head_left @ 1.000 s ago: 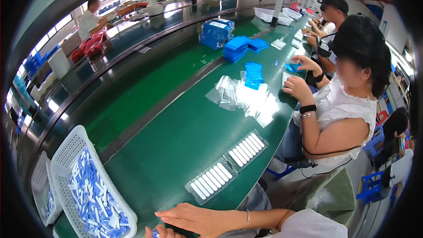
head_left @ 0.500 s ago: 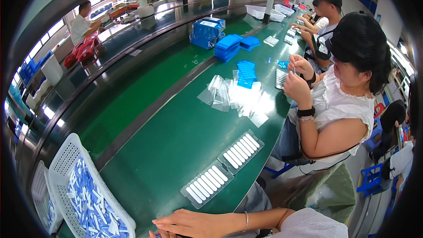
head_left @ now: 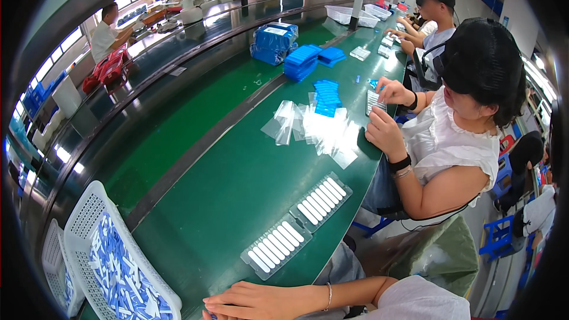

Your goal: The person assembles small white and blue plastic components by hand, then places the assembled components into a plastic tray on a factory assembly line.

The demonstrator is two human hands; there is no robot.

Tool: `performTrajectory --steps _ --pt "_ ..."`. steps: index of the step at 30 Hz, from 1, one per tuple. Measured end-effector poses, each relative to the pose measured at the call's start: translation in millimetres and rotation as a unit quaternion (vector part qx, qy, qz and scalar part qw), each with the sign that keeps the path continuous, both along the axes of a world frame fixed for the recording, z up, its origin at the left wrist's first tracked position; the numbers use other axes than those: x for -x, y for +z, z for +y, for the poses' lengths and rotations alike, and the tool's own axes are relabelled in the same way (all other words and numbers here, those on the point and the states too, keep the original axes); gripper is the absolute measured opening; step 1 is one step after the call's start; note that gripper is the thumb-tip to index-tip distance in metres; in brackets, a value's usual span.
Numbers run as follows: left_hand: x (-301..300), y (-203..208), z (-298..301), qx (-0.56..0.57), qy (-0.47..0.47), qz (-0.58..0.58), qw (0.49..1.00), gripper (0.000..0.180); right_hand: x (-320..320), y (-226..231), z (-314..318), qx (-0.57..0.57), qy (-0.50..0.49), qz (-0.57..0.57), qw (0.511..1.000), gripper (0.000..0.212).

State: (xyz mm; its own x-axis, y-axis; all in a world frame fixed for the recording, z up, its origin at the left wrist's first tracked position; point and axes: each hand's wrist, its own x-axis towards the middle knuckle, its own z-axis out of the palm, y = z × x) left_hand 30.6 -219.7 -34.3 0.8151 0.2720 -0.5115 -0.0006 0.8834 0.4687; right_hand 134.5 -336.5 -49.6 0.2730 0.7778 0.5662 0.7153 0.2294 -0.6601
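Since the earlier frame, the co-worker [head_left: 447, 121] at three o'clock has lowered both hands [head_left: 386, 133]; on the green surface [head_left: 189, 219], a basket [head_left: 80, 228] stands at eight o'clock, two filled trays [head_left: 306, 237] at six. Below, the right hand [head_left: 261, 301] now hides the left hand's work; fingers [head_left: 222, 300] lie extended together, neither hand's grip on the blue piece [head_left: 214, 317] beneath discernible.

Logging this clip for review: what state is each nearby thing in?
Left hand: mostly hidden, grip unclear
Right hand: over left hand, fingers extended
Nearest white basket: loaded with blue-and-white pieces
Two clear trays: flat, holding white sticks
Clear bags: loose, overlapping
Blue packets: overlapping
Blue bundle: wrapped
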Motion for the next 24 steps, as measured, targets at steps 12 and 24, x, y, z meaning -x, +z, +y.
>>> performTrajectory --steps 12,24 --pt "0 4 -3 -0.028 0.004 0.016 0.999 0.033 1 1 0 0.009 0.008 -0.003 1.000 0.061" --pt "1 -8 -1 -0.031 -0.002 0.023 0.999 0.026 -2 -2 0 0.007 0.012 -0.008 1.000 0.057"
